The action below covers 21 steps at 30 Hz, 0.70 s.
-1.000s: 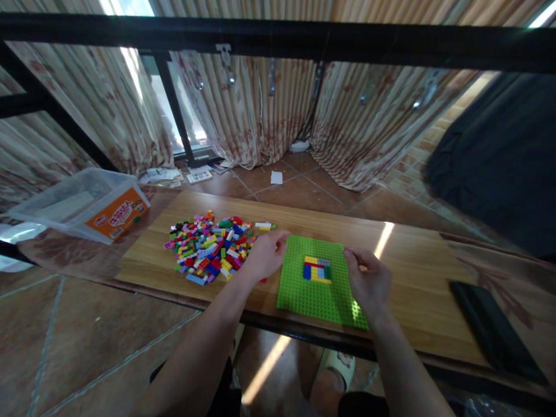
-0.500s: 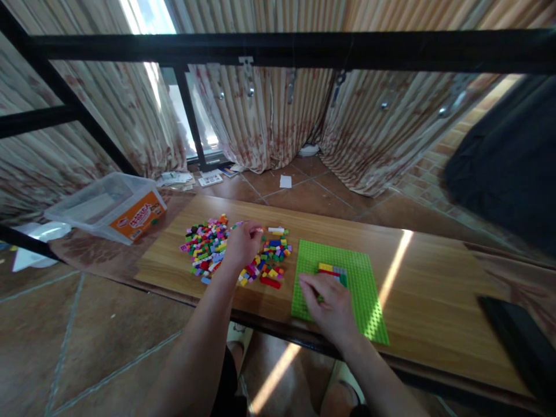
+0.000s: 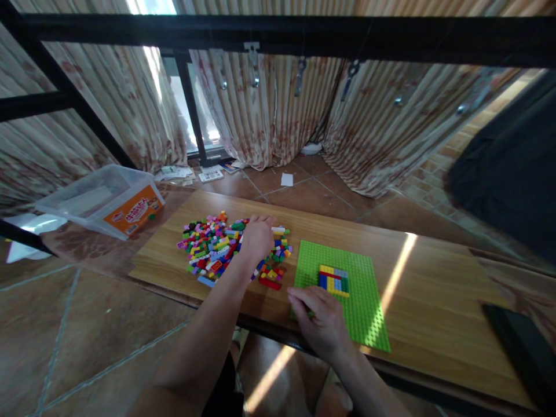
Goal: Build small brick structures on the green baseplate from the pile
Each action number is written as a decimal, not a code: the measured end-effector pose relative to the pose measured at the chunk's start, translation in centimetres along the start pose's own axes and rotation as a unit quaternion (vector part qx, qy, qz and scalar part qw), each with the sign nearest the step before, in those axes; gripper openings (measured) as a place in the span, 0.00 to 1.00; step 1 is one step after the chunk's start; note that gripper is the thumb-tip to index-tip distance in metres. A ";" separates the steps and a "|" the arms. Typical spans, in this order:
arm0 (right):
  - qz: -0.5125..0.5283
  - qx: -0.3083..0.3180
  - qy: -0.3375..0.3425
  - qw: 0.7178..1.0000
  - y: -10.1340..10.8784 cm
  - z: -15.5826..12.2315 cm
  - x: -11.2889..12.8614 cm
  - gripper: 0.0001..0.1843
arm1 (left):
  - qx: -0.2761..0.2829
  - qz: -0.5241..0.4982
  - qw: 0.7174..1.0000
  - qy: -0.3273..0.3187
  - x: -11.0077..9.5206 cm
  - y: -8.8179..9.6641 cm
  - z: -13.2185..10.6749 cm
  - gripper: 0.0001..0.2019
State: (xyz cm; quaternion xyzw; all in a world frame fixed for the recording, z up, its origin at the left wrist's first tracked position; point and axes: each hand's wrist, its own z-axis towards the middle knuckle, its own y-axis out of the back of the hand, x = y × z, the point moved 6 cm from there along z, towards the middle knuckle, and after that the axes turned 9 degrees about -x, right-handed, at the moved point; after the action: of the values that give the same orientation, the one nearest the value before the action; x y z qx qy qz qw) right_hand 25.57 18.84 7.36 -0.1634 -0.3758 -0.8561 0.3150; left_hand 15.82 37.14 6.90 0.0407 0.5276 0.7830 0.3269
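Note:
My left hand [image 3: 258, 238] is over the right part of a pile of coloured toy bricks [image 3: 212, 246], back of the hand up. Its fingers reach forward and look apart, though their tips are partly hidden among the bricks. My right hand [image 3: 320, 317] hovers at the near left part of a green baseplate [image 3: 358, 266]. Thumb and forefinger are closed together in a pinch; whatever lies between them is hidden. Just beyond that hand, a block of yellow, red, blue, grey and green bricks [image 3: 333, 280] sits on the baseplate. A long red brick [image 3: 270, 284] lies between the pile and the baseplate.
A clear plastic box [image 3: 93, 200] with an orange label stands left of the wooden board [image 3: 425, 289]. A dark flat object [image 3: 516, 347] lies at the right end. A black metal bar [image 3: 278, 35] crosses in front of the curtains [image 3: 278, 116].
My left hand has moved right and slightly forward over the bricks, its fingers now reaching down. My right hand has drawn back toward me and left, uncovering the brick block on the baseplate.

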 end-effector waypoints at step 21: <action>-0.015 -0.269 -0.266 0.926 8.6 0.8 -9.0 0.10 | 0.020 -0.317 0.947 0.048 -5.3 0.6 -2.7 0.13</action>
State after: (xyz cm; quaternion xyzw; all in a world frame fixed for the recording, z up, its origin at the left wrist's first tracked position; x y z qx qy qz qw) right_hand 37.99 18.71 7.92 -0.4583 -0.2041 -0.8545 0.1349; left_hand 18.56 31.88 7.73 -0.1599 0.5441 0.6290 0.5317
